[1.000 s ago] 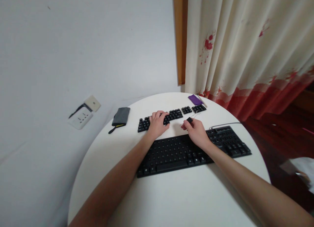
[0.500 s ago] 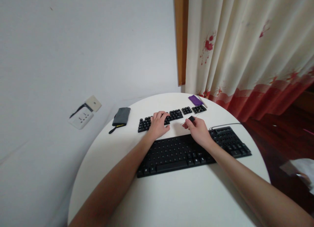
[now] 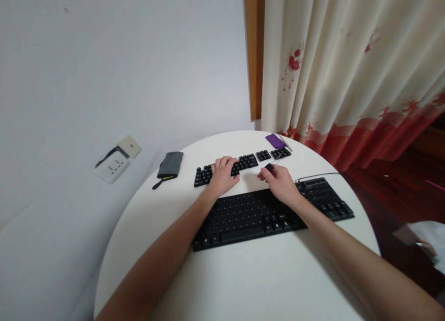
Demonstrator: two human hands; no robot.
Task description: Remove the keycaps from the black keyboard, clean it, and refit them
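My left hand (image 3: 223,176) lies over the long row of loose black keycaps (image 3: 204,175), fingers spread on them and thumb held apart. Its palm hides part of the row. My right hand (image 3: 280,182) is closed round a keycap puller (image 3: 269,167) with a small black handle and thin wires, in the air above the far edge of the keyboard. The black keyboard (image 3: 239,214) lies below both hands. Much of its main field shows bare key stems, while the space bar, some bottom-row keys and the number pad (image 3: 327,198) still carry caps.
Smaller keycap groups (image 3: 263,155) continue the row to the right. A purple cloth-like piece (image 3: 275,141) and a thin pale stick (image 3: 286,143) lie at the back. A grey pouch (image 3: 170,164) rests at the left. The keyboard's cable (image 3: 318,175) runs off the right edge of the round white table (image 3: 229,284).
The view has shifted slightly, so everything sits a little further left. Both hands hold nearly the same pose over the same places.
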